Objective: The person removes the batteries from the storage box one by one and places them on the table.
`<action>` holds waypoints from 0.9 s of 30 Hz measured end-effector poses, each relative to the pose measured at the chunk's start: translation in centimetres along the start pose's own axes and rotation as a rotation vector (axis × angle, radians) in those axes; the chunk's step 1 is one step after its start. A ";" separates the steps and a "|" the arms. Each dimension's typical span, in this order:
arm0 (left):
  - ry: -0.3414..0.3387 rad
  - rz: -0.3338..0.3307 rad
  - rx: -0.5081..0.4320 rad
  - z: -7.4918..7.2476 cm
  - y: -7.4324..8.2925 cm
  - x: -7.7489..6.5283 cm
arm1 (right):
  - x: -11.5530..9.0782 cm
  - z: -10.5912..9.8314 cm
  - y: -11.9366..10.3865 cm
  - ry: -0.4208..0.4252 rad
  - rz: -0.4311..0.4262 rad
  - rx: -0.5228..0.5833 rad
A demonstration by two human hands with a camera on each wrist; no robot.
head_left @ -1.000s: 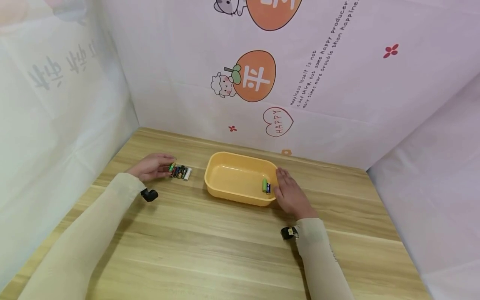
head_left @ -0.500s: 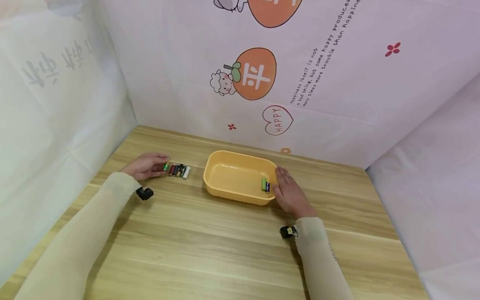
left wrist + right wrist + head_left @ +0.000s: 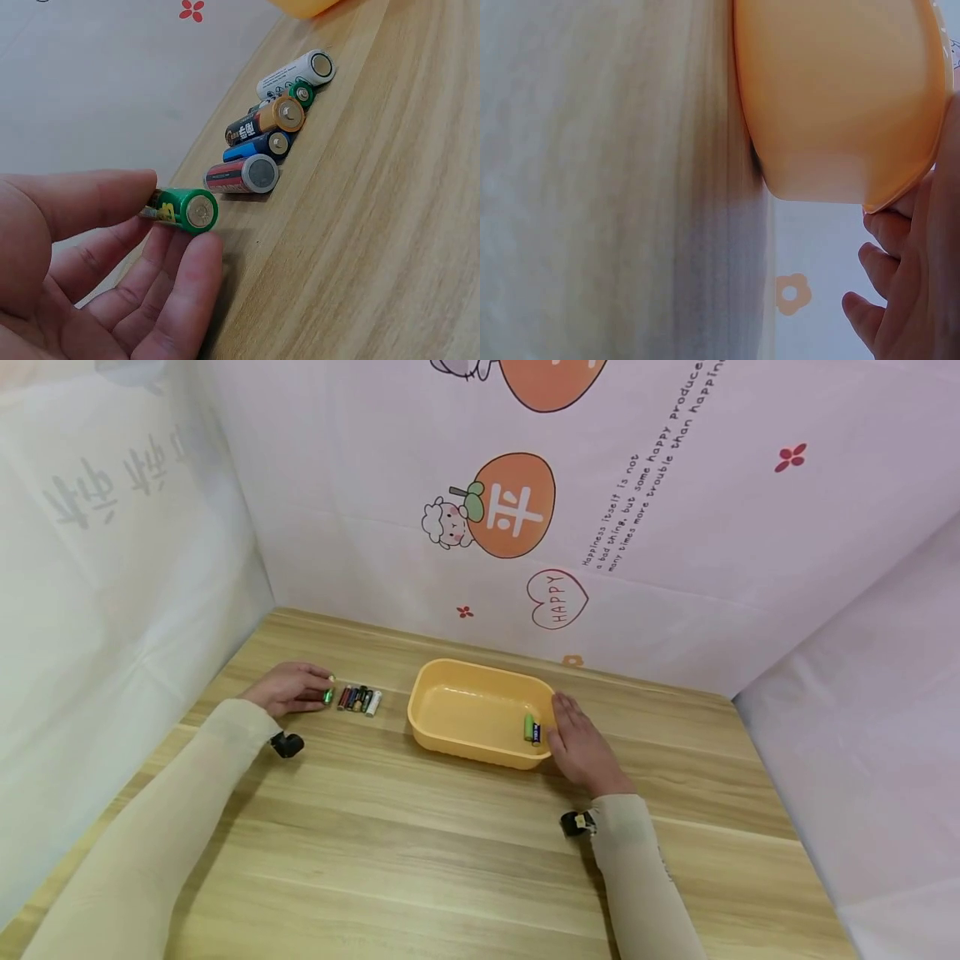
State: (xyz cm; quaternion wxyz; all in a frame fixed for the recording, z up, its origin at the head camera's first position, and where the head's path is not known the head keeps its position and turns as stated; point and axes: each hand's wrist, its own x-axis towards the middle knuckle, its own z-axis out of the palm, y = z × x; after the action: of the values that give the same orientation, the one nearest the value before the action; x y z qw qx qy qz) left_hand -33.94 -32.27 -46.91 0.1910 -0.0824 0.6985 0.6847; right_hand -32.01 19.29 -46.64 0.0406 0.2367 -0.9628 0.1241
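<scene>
- Fingers [image 3: 196, 281] of the left hand [image 3: 288, 689] pinch a green battery [image 3: 178, 208] near its flat metal end; such a slick, round barrel could roll, so a light, square pinch — pads opposed across it — should serve best.
- Just beyond, five batteries [image 3: 259, 124] lie side by side on the smooth, wood-grained bench [image 3: 390, 843]: red, blue, gold-and-black, green, white. Lifting clear of the nearest should spare them a knock.
- Further along, a yellow tray [image 3: 465, 752], seemingly moulded plastic with rounded corners, contains a light-green battery [image 3: 528, 727] and a dark-blue one [image 3: 536, 735].
- Right hand [image 3: 585, 747] rests against its right end, fingers extended — a steady brace.
- Behind hangs pale, printed cloth [image 3: 675, 577].
</scene>
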 end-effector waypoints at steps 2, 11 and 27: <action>-0.003 -0.003 0.030 0.0 0.1 -0.1 | 0.0 0.0 0.0 -0.009 0.006 0.002; 0.088 -0.026 0.199 1.0 0.5 0.0 | -0.1 0.1 -0.1 -0.010 0.006 0.014; 0.135 -0.018 0.322 1.8 0.8 0.5 | -0.2 -0.2 -0.1 -0.006 -0.001 0.003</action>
State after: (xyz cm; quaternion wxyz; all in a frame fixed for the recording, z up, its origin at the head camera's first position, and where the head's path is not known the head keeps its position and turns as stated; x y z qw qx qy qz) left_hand -34.46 -30.40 -46.33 0.1605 -0.1029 0.8096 0.5552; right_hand -31.78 19.36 -46.45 0.0376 0.2377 -0.9626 0.1247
